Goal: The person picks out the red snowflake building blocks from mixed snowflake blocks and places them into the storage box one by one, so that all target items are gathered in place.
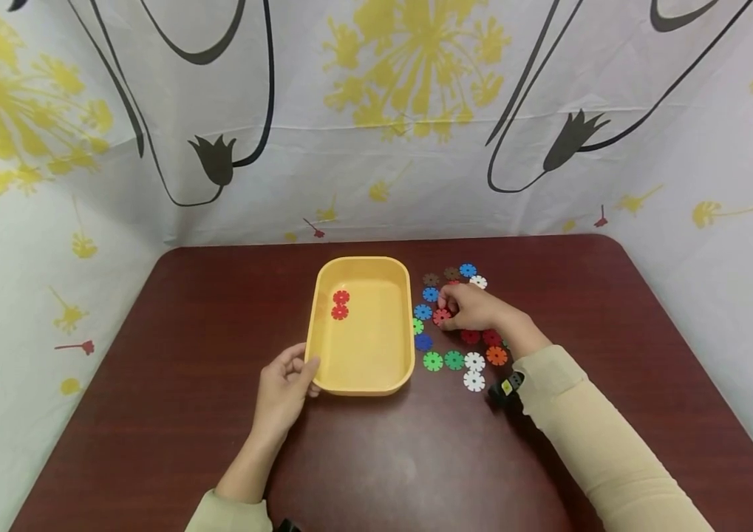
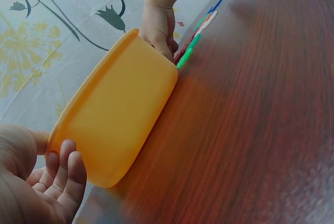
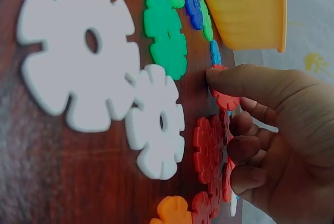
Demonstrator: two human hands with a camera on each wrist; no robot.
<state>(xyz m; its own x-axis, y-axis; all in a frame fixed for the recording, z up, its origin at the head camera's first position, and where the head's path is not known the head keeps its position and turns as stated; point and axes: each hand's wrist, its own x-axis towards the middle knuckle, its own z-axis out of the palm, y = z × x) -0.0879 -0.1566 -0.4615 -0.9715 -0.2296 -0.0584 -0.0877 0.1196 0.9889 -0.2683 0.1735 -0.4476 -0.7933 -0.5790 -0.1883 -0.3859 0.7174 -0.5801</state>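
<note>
My left hand point(image 1: 285, 384) grips the near left corner of a yellow plastic tray point(image 1: 369, 343), thumb over the rim and fingers along the outer wall. Inside the tray, toward its left side, lie two red notched discs point(image 1: 340, 304). To the right of the tray, my right hand point(image 1: 479, 310) pinches another red notched disc point(image 1: 441, 317) between thumb and fingers; the right wrist view shows this pinched disc point(image 3: 227, 100) tilted, low over the table. More red discs point(image 3: 207, 148) lie just below that hand, partly hidden by it in the head view.
Around my right hand, discs in several colours lie flat: white point(image 1: 474, 380), orange point(image 1: 496, 355), green point(image 1: 454, 360), dark blue point(image 1: 423, 342), light blue point(image 1: 431, 294) and brown point(image 1: 431, 279). A patterned cloth point(image 1: 376, 185) hangs behind the dark red table point(image 1: 216, 318).
</note>
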